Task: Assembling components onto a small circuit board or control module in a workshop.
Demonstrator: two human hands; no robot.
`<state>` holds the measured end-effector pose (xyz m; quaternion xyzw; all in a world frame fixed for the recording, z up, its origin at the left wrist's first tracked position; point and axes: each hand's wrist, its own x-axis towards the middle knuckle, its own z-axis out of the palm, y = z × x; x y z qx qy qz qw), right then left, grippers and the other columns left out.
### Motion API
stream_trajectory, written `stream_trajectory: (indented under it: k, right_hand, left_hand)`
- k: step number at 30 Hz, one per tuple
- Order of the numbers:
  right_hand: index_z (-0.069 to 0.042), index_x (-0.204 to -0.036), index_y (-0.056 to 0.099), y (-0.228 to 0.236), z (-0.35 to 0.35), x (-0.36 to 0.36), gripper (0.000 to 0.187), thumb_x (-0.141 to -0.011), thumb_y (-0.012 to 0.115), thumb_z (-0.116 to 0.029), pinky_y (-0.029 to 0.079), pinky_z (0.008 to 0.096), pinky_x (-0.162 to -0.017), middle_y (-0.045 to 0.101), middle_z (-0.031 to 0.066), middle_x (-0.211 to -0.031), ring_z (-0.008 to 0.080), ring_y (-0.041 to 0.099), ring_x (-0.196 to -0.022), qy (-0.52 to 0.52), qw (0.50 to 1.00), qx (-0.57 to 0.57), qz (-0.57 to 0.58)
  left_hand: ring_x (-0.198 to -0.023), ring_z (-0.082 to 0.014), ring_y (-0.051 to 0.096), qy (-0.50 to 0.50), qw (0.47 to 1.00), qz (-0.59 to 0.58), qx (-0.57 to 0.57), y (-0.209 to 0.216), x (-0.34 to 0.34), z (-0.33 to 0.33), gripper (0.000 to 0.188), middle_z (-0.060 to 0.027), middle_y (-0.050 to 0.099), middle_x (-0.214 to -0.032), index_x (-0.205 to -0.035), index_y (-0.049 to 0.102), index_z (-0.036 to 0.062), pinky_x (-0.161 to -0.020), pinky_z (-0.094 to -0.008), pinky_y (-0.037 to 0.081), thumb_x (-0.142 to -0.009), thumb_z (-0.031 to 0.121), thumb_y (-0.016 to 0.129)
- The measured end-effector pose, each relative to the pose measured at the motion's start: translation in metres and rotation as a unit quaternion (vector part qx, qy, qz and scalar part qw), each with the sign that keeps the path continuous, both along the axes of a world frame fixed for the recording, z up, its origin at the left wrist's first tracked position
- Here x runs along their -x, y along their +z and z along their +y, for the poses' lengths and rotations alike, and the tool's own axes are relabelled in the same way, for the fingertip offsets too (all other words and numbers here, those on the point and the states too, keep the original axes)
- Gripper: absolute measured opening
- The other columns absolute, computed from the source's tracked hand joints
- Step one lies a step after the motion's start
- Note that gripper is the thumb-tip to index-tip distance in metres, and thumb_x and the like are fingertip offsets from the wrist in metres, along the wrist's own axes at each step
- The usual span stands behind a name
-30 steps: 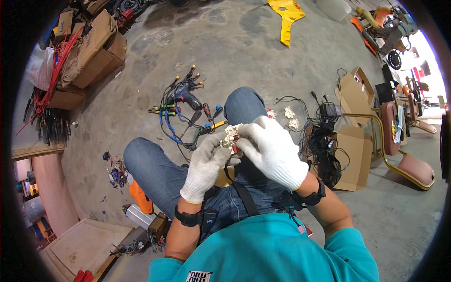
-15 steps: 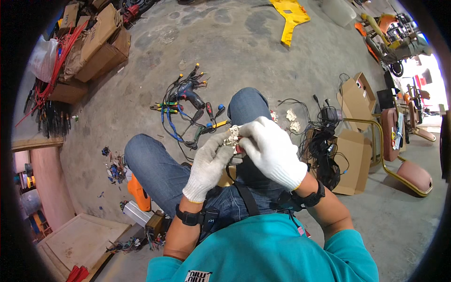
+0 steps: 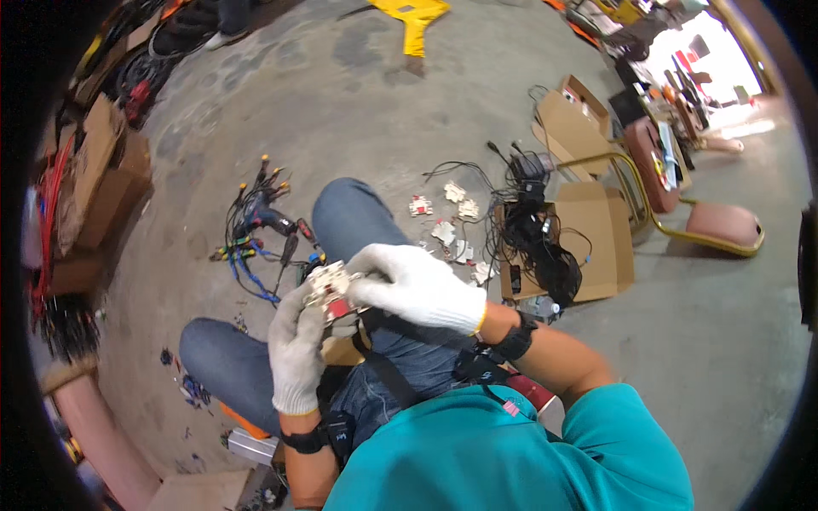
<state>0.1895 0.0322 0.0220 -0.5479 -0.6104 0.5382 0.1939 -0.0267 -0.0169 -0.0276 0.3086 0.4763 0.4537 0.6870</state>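
I sit on a concrete floor in blue jeans and a teal shirt, both hands in white knit gloves. My left hand (image 3: 297, 351) holds a small white electrical part with red pieces (image 3: 329, 288) from below, over my lap. My right hand (image 3: 415, 286) comes in from the right, and its fingers close on the same part from above. Several similar white and red parts (image 3: 443, 231) lie on the floor just past my right knee.
A bundle of coloured wires and screwdrivers (image 3: 260, 234) lies ahead left. A black cable tangle (image 3: 537, 238) rests on an open cardboard box (image 3: 596, 230) at right, beside a gold-framed chair (image 3: 682, 192). Cardboard boxes (image 3: 106, 179) stand far left. A yellow object (image 3: 415, 19) lies far ahead.
The view has swung to the right and tilted. Both hands stay closed on the small part over my lap.
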Motion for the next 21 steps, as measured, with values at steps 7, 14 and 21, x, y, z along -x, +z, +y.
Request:
stream_trajectory:
  k: [7, 14, 21]
  right_hand:
    - [0.0, -0.118, 0.069, -0.006, -0.008, -0.022, 0.053, -0.089, 0.066, -0.044, 0.054, 0.0401, -0.089, 0.073, 0.0223, -0.106, 0.0345, 0.071, -0.103, -0.021, 0.999, 0.04, 0.017]
    - [0.0, -0.119, 0.069, -0.013, -0.004, -0.058, 0.049, -0.09, 0.067, -0.039, 0.055, 0.0379, -0.089, 0.074, 0.0199, -0.104, 0.0299, 0.073, -0.1, -0.053, 0.997, 0.025, 0.051]
    - [0.003, -0.11, 0.071, -0.019, 0.01, -0.12, 0.044, -0.089, 0.068, -0.035, 0.056, 0.0336, -0.073, 0.074, 0.0156, -0.093, 0.0213, 0.071, -0.079, -0.159, 0.984, 0.027, 0.076]
  left_hand:
    - [-0.104, -0.025, 0.072, 0.006, 0.999, 0.037, 0.008, 0.01, -0.015, 0.0, 0.043, -0.0209, 0.067, -0.125, -0.139, 0.05, -0.0114, -0.09, -0.0363, 0.061, -0.103, 0.011, 0.056]
    - [-0.098, -0.0256, 0.073, -0.07, 0.997, 0.023, 0.017, 0.019, -0.04, 0.018, 0.05, -0.0206, 0.067, -0.123, -0.143, 0.046, -0.0093, -0.083, -0.0375, 0.064, -0.103, 0.017, 0.06]
    - [-0.104, -0.028, 0.071, -0.077, 0.996, 0.019, 0.035, 0.017, -0.056, 0.034, 0.059, -0.0257, 0.065, -0.127, -0.144, 0.043, -0.0073, -0.088, -0.0377, 0.061, -0.102, 0.028, 0.066]
